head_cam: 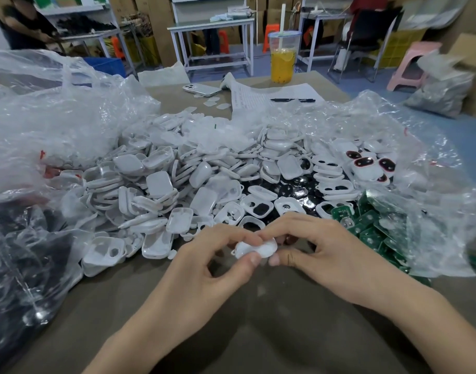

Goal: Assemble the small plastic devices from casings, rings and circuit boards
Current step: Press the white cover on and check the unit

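The white casing [255, 249] is held just above the desk [258, 319], directly in front of the person and midway between both hands. Its long axis runs left to right, with the right end tilted slightly higher. The left hand [202, 271] pinches the left end, thumb on the near edge and curled fingers over the far edge. The right hand [328, 255] pinches the right end in the same mirrored manner, so the two thumb tips sit side by side on the near edge. Both hands are thus closed around the one part, and neither is nearer to it than the other. Whether a ring or board is already seated inside cannot be determined (the fingers cover the top face). The step in hand appears to be pressing the part together along its long axis. The green circuit boards [371, 228] lie in an open clear bag [420, 211] just beside the right hand, on its outer side; that hand is the closer one for a pick-up. The loose casings and rings [164, 184] are heaped beyond the hands, mostly towards the left
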Motion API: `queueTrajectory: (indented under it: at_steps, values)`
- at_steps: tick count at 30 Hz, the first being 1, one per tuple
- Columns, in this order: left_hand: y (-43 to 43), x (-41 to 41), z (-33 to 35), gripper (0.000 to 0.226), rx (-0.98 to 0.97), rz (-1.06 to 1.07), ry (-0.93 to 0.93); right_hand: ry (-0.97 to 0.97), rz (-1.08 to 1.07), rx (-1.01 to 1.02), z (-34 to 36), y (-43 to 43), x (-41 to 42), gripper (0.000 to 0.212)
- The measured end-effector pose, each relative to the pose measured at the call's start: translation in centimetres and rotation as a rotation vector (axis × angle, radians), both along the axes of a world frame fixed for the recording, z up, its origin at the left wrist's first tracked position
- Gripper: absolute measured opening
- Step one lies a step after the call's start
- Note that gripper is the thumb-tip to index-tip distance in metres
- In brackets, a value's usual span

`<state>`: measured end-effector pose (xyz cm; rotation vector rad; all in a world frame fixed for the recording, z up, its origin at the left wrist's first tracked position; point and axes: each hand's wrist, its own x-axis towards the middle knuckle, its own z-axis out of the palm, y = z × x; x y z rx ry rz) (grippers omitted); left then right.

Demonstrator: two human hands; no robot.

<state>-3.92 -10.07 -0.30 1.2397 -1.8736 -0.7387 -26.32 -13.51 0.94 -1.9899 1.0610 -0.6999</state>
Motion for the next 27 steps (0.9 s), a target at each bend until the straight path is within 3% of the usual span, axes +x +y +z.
queueTrajectory:
  at_steps: [6, 13, 18, 27]
  values:
    - [-0.2, -0.5, 0.6, 0.017, 0.156, -0.024, 0.266, -0.208, -0.043, 0.089, 0.3, 0.3, 0.6, 0.023]
    - [-0.7, -0.6, 0.6, 0.033, 0.296, 0.005, 0.449, -0.461, -0.03, 0.333, 0.2, 0.3, 1.2, 0.026]
    - [-1.0, -0.6, 0.3, 0.043, 0.366, -0.004, 0.531, -0.607, -0.028, 0.535, 0.2, 0.3, 1.8, 0.029]
    - [-1.0, -0.9, 0.0, 0.039, 0.417, -0.017, 0.512, -0.646, 0.0, 0.686, 0.6, 0.4, 1.7, 0.023]
